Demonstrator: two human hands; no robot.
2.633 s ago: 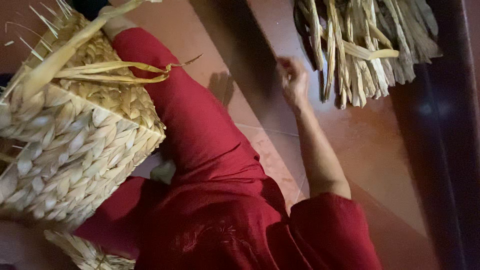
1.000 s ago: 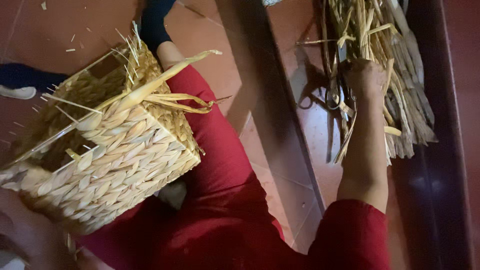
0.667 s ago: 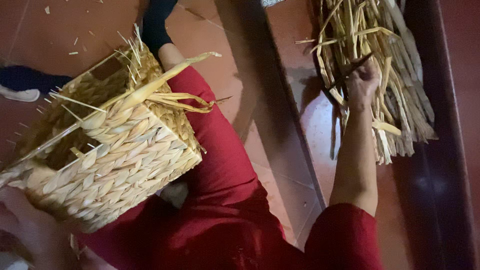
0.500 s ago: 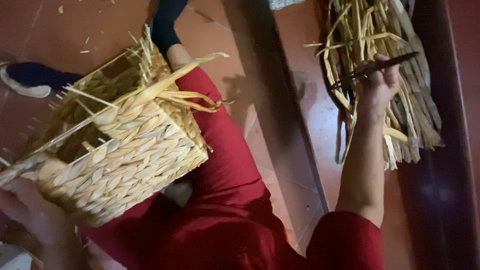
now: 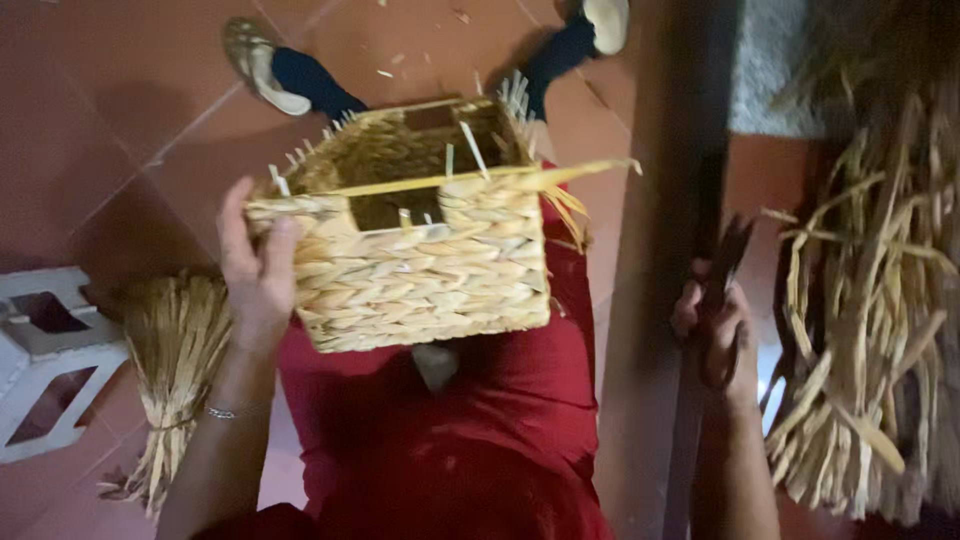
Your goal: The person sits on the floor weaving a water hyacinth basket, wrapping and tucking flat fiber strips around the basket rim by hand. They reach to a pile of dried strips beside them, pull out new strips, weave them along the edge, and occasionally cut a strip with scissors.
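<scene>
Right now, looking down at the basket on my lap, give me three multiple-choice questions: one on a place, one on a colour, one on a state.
1. Where is the tied straw bundle?
A. On the floor by the left arm
B. Inside the basket
C. On the stool

2. What colour are the trousers?
A. Blue
B. Red
C. Grey

3. What is the left hand doing?
A. Hanging free
B. Gripping the woven basket at its side
C. Resting on the white stool

Answers: 1 A, it lies on tiles beside the stool; 2 B, the lap is red; 3 B, fingers wrap the basket's edge.
</scene>
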